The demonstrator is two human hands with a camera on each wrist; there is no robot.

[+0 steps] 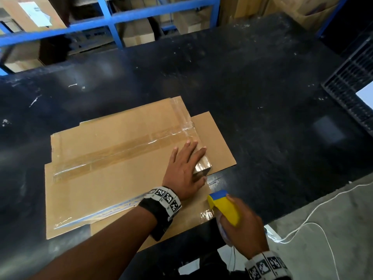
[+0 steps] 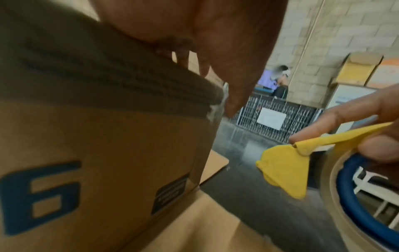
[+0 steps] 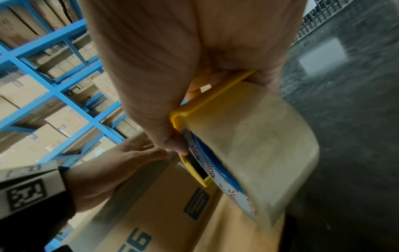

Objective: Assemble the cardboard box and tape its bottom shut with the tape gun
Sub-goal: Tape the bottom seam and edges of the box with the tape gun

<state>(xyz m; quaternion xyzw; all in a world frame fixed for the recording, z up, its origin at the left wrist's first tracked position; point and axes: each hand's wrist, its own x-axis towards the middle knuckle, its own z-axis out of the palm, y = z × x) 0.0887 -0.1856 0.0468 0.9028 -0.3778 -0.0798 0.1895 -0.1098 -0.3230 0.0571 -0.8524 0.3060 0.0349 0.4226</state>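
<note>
The cardboard box [image 1: 113, 158] stands bottom-up on the black table [image 1: 262, 98], its flaps folded shut with clear tape along the centre seam and the right edge. My left hand [image 1: 186, 166] lies flat with straight fingers on the box's near right corner, pressing the tape there. Side walls of the box [image 2: 108, 153] [image 3: 155, 204] carry blue print. My right hand [image 1: 242, 225] grips the yellow and blue tape gun [image 1: 224, 205] just off that corner, near the table's front edge. The tape gun [image 2: 285, 167] [image 3: 248, 145] holds a roll of clear tape.
Blue shelving [image 1: 109, 19] with cardboard cartons stands behind the table. A black grated crate [image 1: 351, 81] sits at the right end. A white cable [image 1: 314, 219] trails over the grey floor on the right. A person [image 2: 278, 81] sits far off by the wall.
</note>
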